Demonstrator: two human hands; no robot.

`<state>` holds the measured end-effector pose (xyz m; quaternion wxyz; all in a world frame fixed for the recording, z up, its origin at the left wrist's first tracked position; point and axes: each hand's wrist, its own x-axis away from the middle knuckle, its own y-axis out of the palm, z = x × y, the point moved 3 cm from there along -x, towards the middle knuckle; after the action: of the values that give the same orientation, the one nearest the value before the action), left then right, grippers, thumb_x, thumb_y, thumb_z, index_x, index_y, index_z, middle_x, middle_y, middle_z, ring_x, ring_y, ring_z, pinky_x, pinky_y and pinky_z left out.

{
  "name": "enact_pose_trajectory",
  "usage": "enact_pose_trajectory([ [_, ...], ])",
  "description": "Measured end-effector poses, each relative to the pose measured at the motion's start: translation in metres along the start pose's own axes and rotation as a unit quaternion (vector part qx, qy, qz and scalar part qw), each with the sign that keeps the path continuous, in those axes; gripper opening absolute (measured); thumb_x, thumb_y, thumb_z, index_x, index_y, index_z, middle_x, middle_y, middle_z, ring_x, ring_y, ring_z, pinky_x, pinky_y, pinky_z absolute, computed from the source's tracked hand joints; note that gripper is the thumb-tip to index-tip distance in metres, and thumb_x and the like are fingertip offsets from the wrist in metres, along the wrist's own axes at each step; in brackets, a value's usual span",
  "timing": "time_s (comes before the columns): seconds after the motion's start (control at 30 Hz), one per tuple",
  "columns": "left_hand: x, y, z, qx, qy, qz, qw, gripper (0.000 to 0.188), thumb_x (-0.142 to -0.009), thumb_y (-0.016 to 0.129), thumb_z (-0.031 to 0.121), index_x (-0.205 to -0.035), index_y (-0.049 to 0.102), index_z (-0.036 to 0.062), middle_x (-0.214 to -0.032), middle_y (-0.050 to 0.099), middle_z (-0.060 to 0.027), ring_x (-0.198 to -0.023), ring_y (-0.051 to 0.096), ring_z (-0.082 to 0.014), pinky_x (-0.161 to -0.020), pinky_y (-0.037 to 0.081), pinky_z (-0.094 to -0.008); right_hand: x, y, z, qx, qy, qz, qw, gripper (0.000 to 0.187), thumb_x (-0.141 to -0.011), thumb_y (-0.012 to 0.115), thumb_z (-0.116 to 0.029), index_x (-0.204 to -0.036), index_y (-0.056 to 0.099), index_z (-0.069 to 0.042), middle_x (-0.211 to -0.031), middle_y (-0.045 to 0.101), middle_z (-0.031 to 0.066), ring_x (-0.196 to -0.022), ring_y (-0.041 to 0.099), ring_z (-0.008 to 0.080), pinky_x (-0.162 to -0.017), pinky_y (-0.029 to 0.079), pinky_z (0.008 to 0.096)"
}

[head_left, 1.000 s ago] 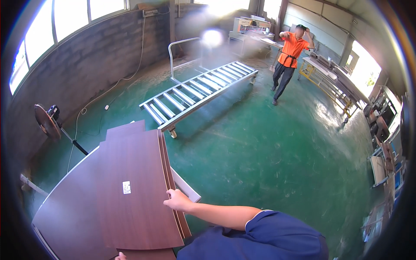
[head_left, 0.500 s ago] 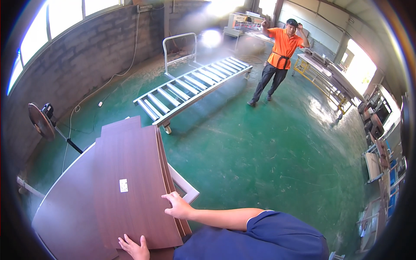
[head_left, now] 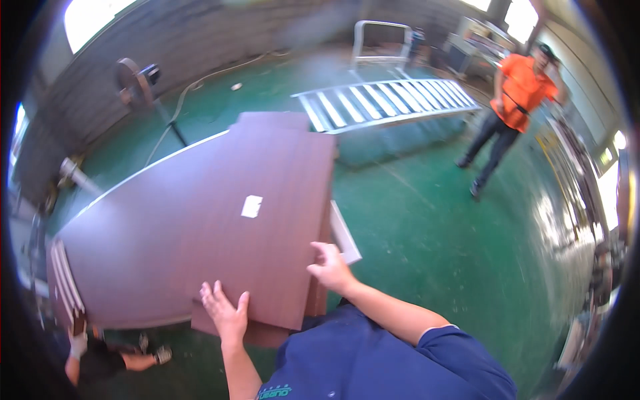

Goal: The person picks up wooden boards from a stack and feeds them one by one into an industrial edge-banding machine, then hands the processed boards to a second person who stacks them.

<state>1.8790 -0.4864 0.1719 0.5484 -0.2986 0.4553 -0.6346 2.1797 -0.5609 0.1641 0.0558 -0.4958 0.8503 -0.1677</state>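
Observation:
A stack of brown wood-look panels [head_left: 277, 160] lies in front of me, with a small white label [head_left: 251, 206] on the top panel. My left hand [head_left: 227, 312] rests flat near the panel's front edge, fingers spread. Beside the panel's right edge is my right hand [head_left: 330, 267], its thumb and bent index finger apart, the fingertips at the edge. The lower fingers of that hand are partly hidden. Beneath and to the left stretches a wide brown surface [head_left: 147, 227] with a pale curved rim.
At lower left another person's gloved hand [head_left: 79, 343] is at narrow stacked boards [head_left: 65, 277]. A roller conveyor [head_left: 393, 103] stands beyond the panels, near a fan [head_left: 137, 83] on a pole. A person in an orange shirt [head_left: 523, 93] stands far right on the green floor [head_left: 427, 267].
The view has swung left, so the panels appear further right. My hands stay at the front and right edges. The person in orange has lowered one arm; another person's hand now shows at lower left.

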Motion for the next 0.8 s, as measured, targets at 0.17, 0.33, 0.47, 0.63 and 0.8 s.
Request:
enact_pose_trajectory([
  [0.17, 0.007, -0.016, 0.004, 0.118, -0.098, 0.113, 0.982, 0.073, -0.087, 0.074, 0.036, -0.144, 0.04, 0.0045, -0.152, 0.032, -0.0257, -0.14, 0.028, -0.0447, -0.116, 0.022, -0.0549, -0.056, -0.021, 0.033, -0.033, -0.002, -0.012, 0.999, 0.059, -0.076, 0.069, -0.01, -0.132, 0.054, -0.001, -0.117, 0.056, 0.0176, -0.102, 0.058, 0.0281, -0.093, 0.05, 0.0391],
  [0.33, 0.07, 0.0, -0.045, 0.209, -0.335, 0.169, 0.903, 0.078, -0.089, 0.073, 0.035, -0.147, 0.031, 0.0025, -0.15, 0.031, -0.0216, -0.139, 0.032, -0.0362, -0.113, 0.029, -0.0499, -0.131, -0.055, -0.001, 0.034, -0.006, 0.029, 0.999, 0.053, -0.076, 0.071, -0.012, -0.125, 0.056, 0.0, -0.117, 0.055, 0.0169, -0.103, 0.058, 0.028, -0.091, 0.05, 0.0382],
  [0.47, 0.09, 0.02, -0.005, 0.495, -0.424, 0.17, 0.739, 0.08, -0.094, 0.067, 0.044, -0.15, 0.025, 0.0055, -0.148, 0.037, -0.0156, -0.136, 0.038, -0.0296, -0.113, 0.034, -0.0444, -0.217, -0.089, 0.014, 0.088, -0.068, 0.102, 0.989, 0.047, -0.075, 0.071, -0.014, -0.117, 0.058, 0.001, -0.113, 0.058, 0.0211, -0.106, 0.058, 0.0363, -0.095, 0.047, 0.0432],
  [0.63, 0.096, 0.049, 0.026, 0.757, -0.393, 0.096, 0.513, 0.072, -0.094, 0.063, 0.051, -0.146, 0.04, 0.0068, -0.147, 0.047, -0.013, -0.131, 0.048, -0.0307, -0.113, 0.036, -0.046, -0.334, -0.12, 0.026, 0.203, -0.124, 0.121, 0.964, 0.06, -0.075, 0.073, -0.036, -0.121, 0.058, -0.001, -0.12, 0.059, 0.0266, -0.114, 0.056, 0.0415, -0.101, 0.045, 0.0489],
  [0.8, 0.105, 0.062, 0.02, 0.74, -0.407, 0.125, 0.52, 0.064, -0.097, 0.059, 0.045, -0.145, 0.044, 0.0059, -0.147, 0.05, -0.0122, -0.135, 0.046, -0.0329, -0.115, 0.035, -0.0479, -0.42, -0.132, 0.033, 0.384, -0.072, -0.042, 0.92, 0.082, -0.079, 0.066, -0.063, -0.129, 0.057, 0.001, -0.13, 0.057, 0.027, -0.125, 0.053, 0.0407, -0.106, 0.043, 0.0468],
])
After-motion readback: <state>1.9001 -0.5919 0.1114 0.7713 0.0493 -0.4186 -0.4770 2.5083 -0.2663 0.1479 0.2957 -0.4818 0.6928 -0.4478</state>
